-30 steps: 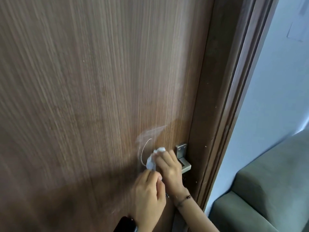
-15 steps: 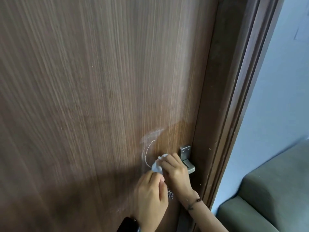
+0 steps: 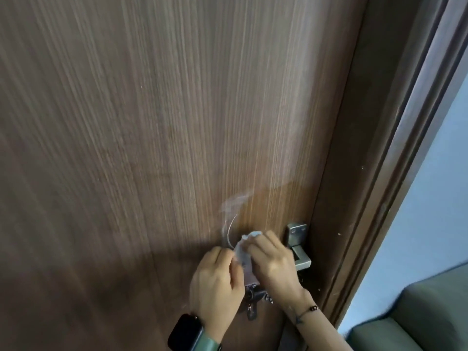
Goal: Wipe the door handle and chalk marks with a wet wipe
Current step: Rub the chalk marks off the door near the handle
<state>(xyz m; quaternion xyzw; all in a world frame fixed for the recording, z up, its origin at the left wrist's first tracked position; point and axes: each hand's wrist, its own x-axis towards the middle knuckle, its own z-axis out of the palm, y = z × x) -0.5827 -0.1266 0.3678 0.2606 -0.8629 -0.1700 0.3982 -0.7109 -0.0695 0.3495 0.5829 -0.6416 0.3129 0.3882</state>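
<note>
A white wet wipe (image 3: 247,243) is pinched in my right hand (image 3: 274,264), pressed against the brown wooden door (image 3: 152,122) just left of the metal door handle (image 3: 298,247). My left hand (image 3: 215,282), fingers curled, touches the wipe's lower left edge and the handle's lever, which is mostly hidden under both hands. A curved white chalk mark (image 3: 229,230) with a smeared patch above it lies on the door just left of the wipe. A bunch of keys (image 3: 255,302) hangs below the hands.
The dark door frame (image 3: 379,173) runs down the right side. Beyond it are a pale blue wall (image 3: 430,198) and a grey-green sofa (image 3: 417,317) at the lower right. A black smartwatch sits on my left wrist (image 3: 186,333).
Both hands stay at the handle; the wipe has slid slightly lower along the lever. The chalk curve looks unchanged. The camera view has shifted a little.
</note>
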